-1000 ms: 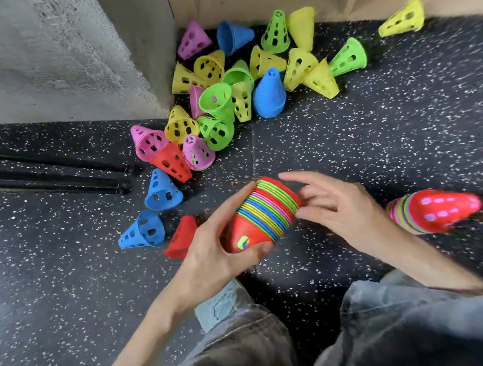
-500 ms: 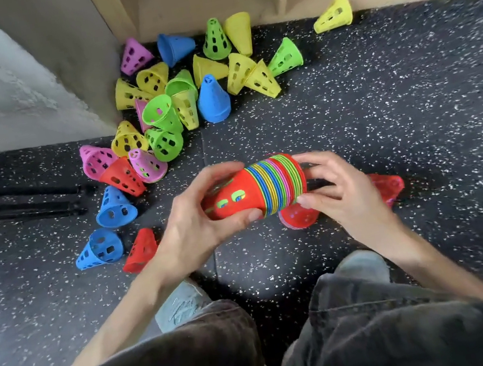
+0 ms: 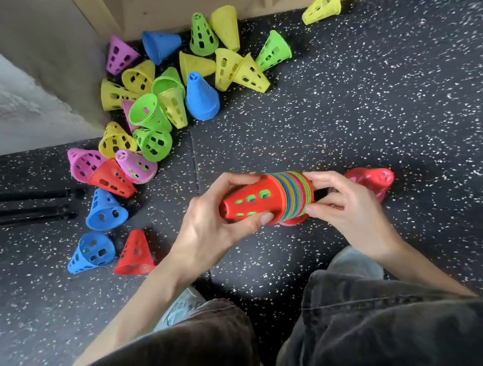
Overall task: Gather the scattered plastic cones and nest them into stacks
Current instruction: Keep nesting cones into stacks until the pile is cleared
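Nested cone stack (image 3: 269, 199): raised slightly since earlier; long axis left-right, tip left. Left hand (image 3: 209, 227) grips tip; right hand (image 3: 338, 201) pinches rims.

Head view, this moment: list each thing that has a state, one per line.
Nested stack: on its side, off the floor, held by both hands.
Left hand: grips the stack's red tip end.
Right hand: holds the stack's rim end.
Second stack: lying on the floor behind the right hand.
Loose cones: scattered, un-nested.
Lone yellow cone: on its side, apart.
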